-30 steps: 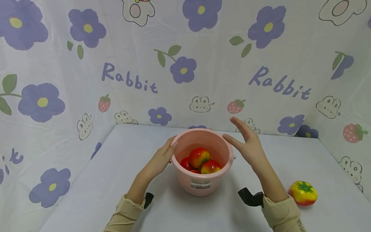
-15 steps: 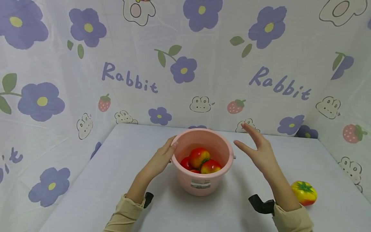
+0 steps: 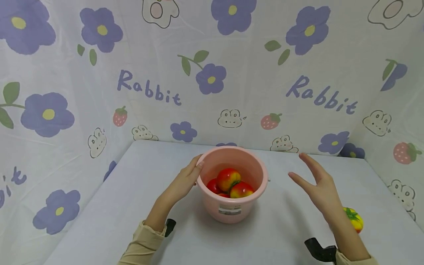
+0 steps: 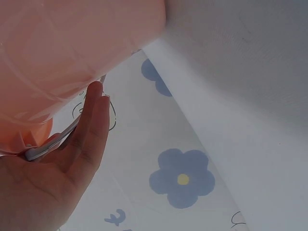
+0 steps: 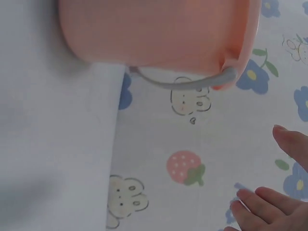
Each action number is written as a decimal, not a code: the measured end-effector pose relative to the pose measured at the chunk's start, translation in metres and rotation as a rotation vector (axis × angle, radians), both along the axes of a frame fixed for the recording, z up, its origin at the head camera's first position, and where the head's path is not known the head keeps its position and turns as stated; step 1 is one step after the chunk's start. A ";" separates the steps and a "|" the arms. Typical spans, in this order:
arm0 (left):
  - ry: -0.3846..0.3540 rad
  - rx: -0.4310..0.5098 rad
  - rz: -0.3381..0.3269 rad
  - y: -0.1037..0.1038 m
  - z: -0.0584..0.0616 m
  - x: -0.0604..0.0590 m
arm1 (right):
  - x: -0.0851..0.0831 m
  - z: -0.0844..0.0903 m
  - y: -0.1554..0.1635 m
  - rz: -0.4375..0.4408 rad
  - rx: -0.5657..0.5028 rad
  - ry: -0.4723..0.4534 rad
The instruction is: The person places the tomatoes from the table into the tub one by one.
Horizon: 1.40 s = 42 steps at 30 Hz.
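A pink plastic bucket (image 3: 230, 211) stands upright on the white table, with several glossy red-and-yellow fruits (image 3: 228, 179) inside. My left hand (image 3: 181, 184) grips the bucket's left rim, thumb over the edge and fingers along the outside. The left wrist view shows those fingers (image 4: 89, 130) beside the bucket's grey handle (image 4: 53, 144). Apart from the bucket, to its right, my right hand (image 3: 319, 189) is raised with thumb and fingers spread, holding nothing. Behind the right forearm, a yellow-and-red tomato-like fruit (image 3: 355, 220) with a green leafy top is partly hidden.
The white table (image 3: 109, 217) reaches back to a cloth backdrop (image 3: 251, 73) printed with flowers, rabbits and strawberries. On the bucket's far side, its handle (image 5: 187, 85) hangs down in the right wrist view. Black mounts (image 3: 319, 250) sit at both wrists.
My right hand has moved right and toward me, away from the bucket's rim, and its forearm now covers part of the tomato-like fruit. The left hand and bucket stay in place.
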<state>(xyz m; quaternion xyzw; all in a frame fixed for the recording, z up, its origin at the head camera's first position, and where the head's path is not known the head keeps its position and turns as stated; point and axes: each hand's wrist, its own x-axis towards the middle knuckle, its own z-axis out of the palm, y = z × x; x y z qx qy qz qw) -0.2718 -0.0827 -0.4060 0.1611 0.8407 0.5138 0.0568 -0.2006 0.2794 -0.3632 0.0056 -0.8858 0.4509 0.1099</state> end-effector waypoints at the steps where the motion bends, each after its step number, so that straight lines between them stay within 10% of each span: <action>1: -0.002 -0.002 -0.001 0.000 0.000 0.000 | 0.002 -0.002 0.003 -0.007 -0.001 -0.002; 21: 0.003 -0.009 0.009 0.000 -0.002 0.000 | 0.029 -0.047 0.063 -0.165 0.088 -0.072; 42: 0.000 -0.003 0.009 -0.001 0.000 -0.001 | 0.044 -0.070 0.113 -0.336 0.105 -0.433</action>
